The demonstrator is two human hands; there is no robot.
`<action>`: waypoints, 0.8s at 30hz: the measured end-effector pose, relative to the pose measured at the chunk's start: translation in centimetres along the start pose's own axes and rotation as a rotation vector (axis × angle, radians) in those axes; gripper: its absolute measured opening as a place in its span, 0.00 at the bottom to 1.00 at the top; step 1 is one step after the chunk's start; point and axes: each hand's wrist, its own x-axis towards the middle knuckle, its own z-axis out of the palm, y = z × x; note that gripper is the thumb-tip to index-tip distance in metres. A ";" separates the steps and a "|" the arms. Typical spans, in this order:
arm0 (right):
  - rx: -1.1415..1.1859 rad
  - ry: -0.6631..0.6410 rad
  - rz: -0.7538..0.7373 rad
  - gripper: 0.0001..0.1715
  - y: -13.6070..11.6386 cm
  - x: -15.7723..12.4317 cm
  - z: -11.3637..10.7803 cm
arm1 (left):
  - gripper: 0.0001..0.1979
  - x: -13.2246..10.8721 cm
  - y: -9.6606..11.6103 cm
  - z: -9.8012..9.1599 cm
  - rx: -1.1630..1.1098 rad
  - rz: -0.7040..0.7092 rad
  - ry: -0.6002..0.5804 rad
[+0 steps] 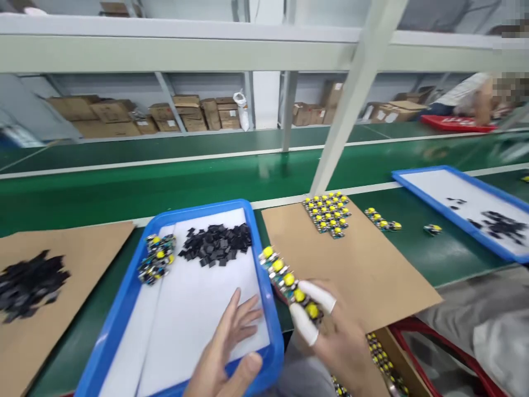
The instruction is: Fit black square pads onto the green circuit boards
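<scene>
A row of small circuit boards with yellow-topped parts (278, 266) is gripped in my right hand (334, 331), between fingers wearing white finger cots. The row tilts up to the left, above the right rim of the blue tray (268, 300). My left hand (231, 342) is over the tray's front right part, fingers apart, holding nothing. In the tray lie a heap of black square pieces (217, 242) and a cluster of similar boards (157, 258). More boards (328, 212) stand in close rows on the brown cardboard sheet (351, 275) to the right.
Black pieces (31, 284) lie on another cardboard sheet at left. A few loose boards (382, 220) and a second blue tray (450, 204) are at right. Below, a box holds boards (382, 358). A shelf post (351, 105) rises behind; a person works at far right.
</scene>
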 end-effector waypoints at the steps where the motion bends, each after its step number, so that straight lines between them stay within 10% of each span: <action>1: 0.105 -0.071 -0.129 0.23 -1.4 -0.2 0.8 | 0.39 0.0 0.2 0.6 -0.166 -0.048 -0.006; 6: 0.286 -0.303 -0.284 0.30 -3.0 0.1 1.9 | 0.22 -0.6 1.1 -1.3 -0.393 -0.410 -0.258; 13: 0.519 -0.745 -0.254 0.35 -1.7 1.9 0.9 | 0.31 -2.2 1.0 -3.7 -0.609 -0.572 -0.633; 19: 0.359 -0.512 -0.274 0.21 -2.7 0.3 3.1 | 0.22 -2.9 1.1 -2.9 -0.339 -0.454 -0.426; 24: -0.009 -0.266 -0.319 0.21 -2.5 -1.1 6.3 | 0.27 -2.6 0.5 -1.9 -0.282 -0.368 0.028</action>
